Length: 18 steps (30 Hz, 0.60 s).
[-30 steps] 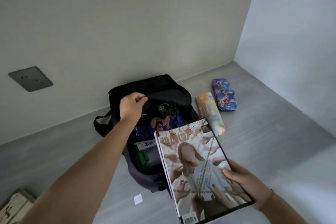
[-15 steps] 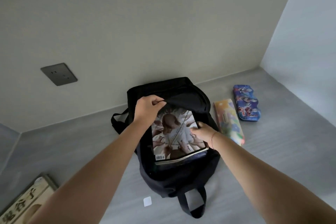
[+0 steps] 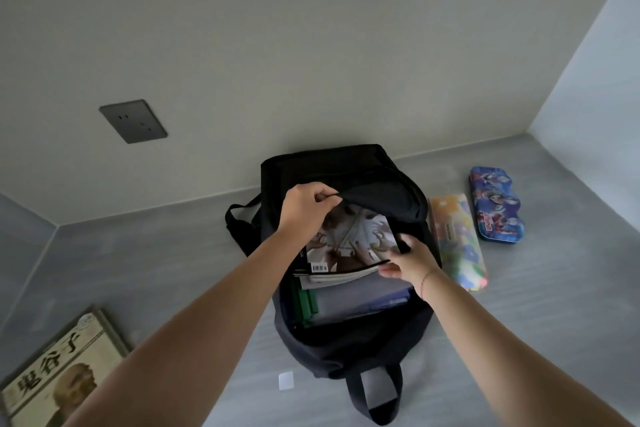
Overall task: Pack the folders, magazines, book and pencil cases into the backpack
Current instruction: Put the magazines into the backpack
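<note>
The black backpack (image 3: 349, 333) lay open on the grey desk (image 3: 519, 305). My left hand (image 3: 304, 208) pinched the upper flap of the backpack opening, its grip closed on the fabric and holding it raised. My right hand (image 3: 408, 262) rested at the magazine's (image 3: 349, 246) 3 o'clock corner, its grip closed on that corner. The magazine sat partly inside the opening, on top of the folders (image 3: 349, 302) already packed. At the backpack's 3 o'clock lay the pastel pencil case (image 3: 457, 243), just beside the bag, with the blue pencil case (image 3: 495, 206) beyond it. The book (image 3: 59, 378) lay on the desk at the backpack's 8 o'clock, well apart from it.
</note>
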{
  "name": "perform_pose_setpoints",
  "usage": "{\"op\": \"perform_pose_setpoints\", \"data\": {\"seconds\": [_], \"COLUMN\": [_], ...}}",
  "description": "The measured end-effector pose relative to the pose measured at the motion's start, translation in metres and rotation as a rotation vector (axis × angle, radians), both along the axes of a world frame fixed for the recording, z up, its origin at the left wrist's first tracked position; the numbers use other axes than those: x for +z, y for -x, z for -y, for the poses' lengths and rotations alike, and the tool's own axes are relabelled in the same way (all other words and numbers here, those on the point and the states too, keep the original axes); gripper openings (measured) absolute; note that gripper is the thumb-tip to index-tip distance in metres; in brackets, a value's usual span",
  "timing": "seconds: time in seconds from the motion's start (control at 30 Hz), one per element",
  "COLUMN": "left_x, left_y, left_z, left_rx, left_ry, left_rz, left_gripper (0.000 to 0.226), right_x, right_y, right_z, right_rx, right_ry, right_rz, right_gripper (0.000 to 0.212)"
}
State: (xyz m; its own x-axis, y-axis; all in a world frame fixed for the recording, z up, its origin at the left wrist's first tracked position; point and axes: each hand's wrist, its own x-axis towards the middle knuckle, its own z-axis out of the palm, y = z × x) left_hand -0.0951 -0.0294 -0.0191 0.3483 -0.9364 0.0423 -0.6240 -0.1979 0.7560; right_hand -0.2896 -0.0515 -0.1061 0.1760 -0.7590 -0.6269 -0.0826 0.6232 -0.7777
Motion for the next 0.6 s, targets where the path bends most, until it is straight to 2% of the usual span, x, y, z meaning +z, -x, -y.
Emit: {"op": "perform_pose_setpoints", "data": {"seconds": [0.07, 0.2, 0.27, 0.47, 0.6], "left_x": [0.0, -0.001, -0.002, -0.001, 0.0], "left_y": [-0.001, -0.001, 0.0, 0.0, -0.01], "left_z": [-0.002, -0.006, -0.007, -0.013, -0.027], "left_rx": [-0.003, -0.007, -0.017, -0.049, -0.135], "left_ry": [0.002, 0.002, 0.002, 0.005, -0.076], "left_rz": [0.01, 0.004, 0.0, -0.018, -0.076], "left_gripper": [0.013, 0.013, 0.014, 0.013, 0.017], "right_x": [-0.002, -0.002, 0.001, 0.006, -0.009], "right_y": [-0.011, -0.031, -0.037, -0.051, -0.05], "right_z": [0.008, 0.001, -0.004, 0.009, 0.006], "right_rx": [-0.094, -0.198, -0.185, -0.095, -0.132], "right_ry": [0.023, 0.208, 0.255, 0.282, 0.221], "right_rz": [-0.03, -0.357, -0.436, -0.562, -0.406], "right_gripper": [0.057, 0.013, 0.006, 0.041, 0.048]}}
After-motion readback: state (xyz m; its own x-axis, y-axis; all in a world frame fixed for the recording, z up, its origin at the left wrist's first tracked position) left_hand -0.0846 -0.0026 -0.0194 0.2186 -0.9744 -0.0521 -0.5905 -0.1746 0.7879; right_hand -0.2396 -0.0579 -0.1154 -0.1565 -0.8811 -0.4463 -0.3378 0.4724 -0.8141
